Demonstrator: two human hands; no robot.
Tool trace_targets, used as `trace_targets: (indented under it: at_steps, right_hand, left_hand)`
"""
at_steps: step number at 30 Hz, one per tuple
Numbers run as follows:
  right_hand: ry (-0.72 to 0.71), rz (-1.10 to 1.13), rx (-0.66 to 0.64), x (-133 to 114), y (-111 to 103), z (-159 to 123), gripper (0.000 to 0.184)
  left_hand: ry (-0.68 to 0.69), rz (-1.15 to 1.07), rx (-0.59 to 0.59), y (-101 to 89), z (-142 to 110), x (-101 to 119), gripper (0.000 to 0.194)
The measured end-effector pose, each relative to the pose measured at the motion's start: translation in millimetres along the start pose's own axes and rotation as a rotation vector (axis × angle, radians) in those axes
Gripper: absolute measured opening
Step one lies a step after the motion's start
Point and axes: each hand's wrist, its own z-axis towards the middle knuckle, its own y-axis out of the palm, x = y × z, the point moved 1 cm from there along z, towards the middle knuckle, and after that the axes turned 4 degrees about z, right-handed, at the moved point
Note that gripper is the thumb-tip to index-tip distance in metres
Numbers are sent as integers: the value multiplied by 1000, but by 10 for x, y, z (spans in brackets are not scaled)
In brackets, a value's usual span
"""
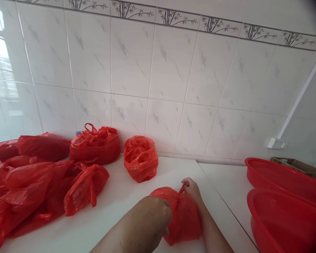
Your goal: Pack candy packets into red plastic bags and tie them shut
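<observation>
Head view: right hand [191, 189] pinches the red bag [186, 219] by one end, neck already gathered, down on the white table [121, 195]; left hand [154, 214] curls apart, grip unclear.

A thin, glossy red plastic bag [186, 219] is set upright on the white tabletop [116, 203], near the seam by which the surface is crossed. It is filled out into a rounded, bulging shape, and its contents are concealed by the film. The top is drawn together into a narrow gather, from which creases are spread down the front. A twisted strip of the film is pulled up from the gather, and the lower edge is bent into blunt corners.
</observation>
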Motion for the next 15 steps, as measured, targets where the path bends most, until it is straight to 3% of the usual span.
trace_targets:
  at_steps: [6, 9, 12, 15]
  right_hand:
    - [17, 90, -104, 53, -82, -46, 14]
    - [32, 196, -170, 18, -141, -121, 31]
    - [85, 274, -212, 26, -177, -135, 45]
    - [117, 281, -241, 34, -164, -117, 48]
  left_hand:
    - [-33, -99, 28, -110, -1, -6, 16]
    - [-137, -182, 109, -170, 15, -53, 4]
    - [-202, -189, 106, -103, 80, -201, 35]
    - [-243, -186, -52, 141, 208, -432, 83]
